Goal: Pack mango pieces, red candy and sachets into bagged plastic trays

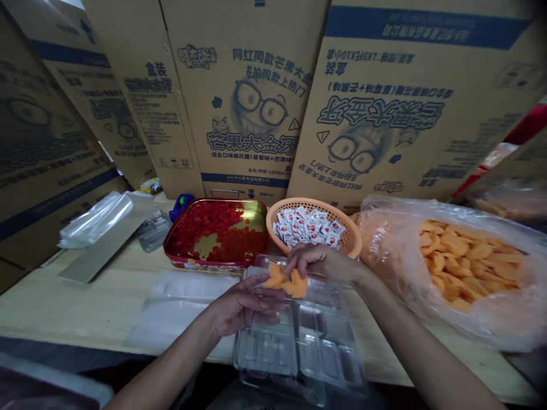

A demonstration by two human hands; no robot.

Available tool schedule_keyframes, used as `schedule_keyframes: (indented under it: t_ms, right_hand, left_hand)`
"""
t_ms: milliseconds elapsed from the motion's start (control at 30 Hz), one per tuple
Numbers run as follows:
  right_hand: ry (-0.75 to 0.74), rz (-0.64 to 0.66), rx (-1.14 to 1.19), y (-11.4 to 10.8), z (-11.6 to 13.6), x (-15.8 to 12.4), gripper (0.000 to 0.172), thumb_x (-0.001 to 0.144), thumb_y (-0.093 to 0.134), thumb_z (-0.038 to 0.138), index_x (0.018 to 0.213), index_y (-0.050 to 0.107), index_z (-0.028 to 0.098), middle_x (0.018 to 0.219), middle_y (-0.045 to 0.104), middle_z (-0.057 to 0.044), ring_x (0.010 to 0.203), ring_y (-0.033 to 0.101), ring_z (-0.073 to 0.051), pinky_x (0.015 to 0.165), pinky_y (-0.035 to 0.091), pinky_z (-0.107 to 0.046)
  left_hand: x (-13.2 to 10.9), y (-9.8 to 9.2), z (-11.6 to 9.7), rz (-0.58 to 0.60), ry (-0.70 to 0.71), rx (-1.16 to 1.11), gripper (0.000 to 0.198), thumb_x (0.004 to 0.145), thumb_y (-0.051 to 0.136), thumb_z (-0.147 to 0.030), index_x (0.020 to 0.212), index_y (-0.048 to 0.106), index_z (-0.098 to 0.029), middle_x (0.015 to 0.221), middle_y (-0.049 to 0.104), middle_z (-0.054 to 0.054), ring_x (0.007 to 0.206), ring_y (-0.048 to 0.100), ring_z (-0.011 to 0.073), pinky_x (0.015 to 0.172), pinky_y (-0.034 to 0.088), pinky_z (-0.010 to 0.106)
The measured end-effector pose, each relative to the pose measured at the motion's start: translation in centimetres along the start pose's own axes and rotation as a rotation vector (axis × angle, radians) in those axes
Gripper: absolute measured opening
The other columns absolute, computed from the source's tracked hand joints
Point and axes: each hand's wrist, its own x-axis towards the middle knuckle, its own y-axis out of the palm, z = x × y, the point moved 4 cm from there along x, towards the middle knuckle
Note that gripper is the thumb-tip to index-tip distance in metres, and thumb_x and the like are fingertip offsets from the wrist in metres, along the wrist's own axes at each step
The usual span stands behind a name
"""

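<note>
My left hand [237, 307] grips the left edge of a clear plastic compartment tray [307, 347] that overhangs the table's front edge. My right hand [318, 262] is pinched on orange dried mango slices [287, 280], held just above the tray's far end. A large clear bag of the same orange slices [461, 262] lies to the right.
A red tin [213, 234] holds small red pieces. An orange basket [316, 226] holds small white sachets. Clear plastic bags [96, 219] lie at the left, a flat plastic sheet [179, 307] in front. Tall cardboard boxes [248, 97] wall the back.
</note>
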Motion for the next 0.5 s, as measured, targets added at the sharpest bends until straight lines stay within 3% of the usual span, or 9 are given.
schedule_keyframes:
  t_ms: [100, 200, 367, 500]
  right_hand:
    - [-0.023, -0.098, -0.093, 0.1, 0.0, 1.7, 0.022, 0.087, 0.049, 0.033, 0.079, 0.066, 0.021, 0.106, 0.062, -0.005, 0.099, 0.055, -0.015, 0.088, 0.042, -0.037]
    - [-0.011, -0.213, -0.244, 0.6, 0.7, 2.7, 0.018, 0.086, 0.051, 0.032, 0.094, 0.065, 0.024, 0.104, 0.058, -0.005, 0.101, 0.051, -0.017, 0.089, 0.04, -0.037]
    - [-0.037, -0.058, -0.542, 3.4, 1.0, 3.8, 0.016, 0.082, 0.058, 0.026, 0.097, 0.065, 0.026, 0.104, 0.056, -0.004, 0.1, 0.048, -0.019, 0.085, 0.038, -0.034]
    - [-0.025, -0.041, -0.656, 4.8, 0.6, 4.7, 0.016, 0.084, 0.053, 0.02, 0.09, 0.067, 0.026, 0.098, 0.058, -0.004, 0.096, 0.048, -0.019, 0.081, 0.038, -0.034]
  left_hand:
    - [-0.5, -0.9, -0.4, -0.008, 0.013, 0.002, 0.059, 0.063, 0.064, 0.001, 0.116, 0.049, -0.018, 0.109, 0.064, 0.012, 0.096, 0.063, 0.028, 0.074, 0.052, 0.037]
    - [-0.9, -2.0, -0.9, -0.049, 0.047, -0.019, 0.06, 0.063, 0.064, 0.0, 0.118, 0.048, -0.019, 0.113, 0.063, 0.012, 0.095, 0.064, 0.026, 0.076, 0.051, 0.036]
    - [-1.3, -3.5, -1.7, -0.09, 0.086, -0.044, 0.056, 0.064, 0.064, -0.001, 0.115, 0.048, -0.018, 0.113, 0.063, 0.013, 0.096, 0.063, 0.0257, 0.081, 0.049, 0.038]
    - [-1.7, -4.3, -2.0, -0.104, 0.114, -0.075, 0.053, 0.065, 0.063, 0.001, 0.112, 0.048, -0.019, 0.114, 0.062, 0.012, 0.101, 0.061, 0.0268, 0.083, 0.048, 0.039]
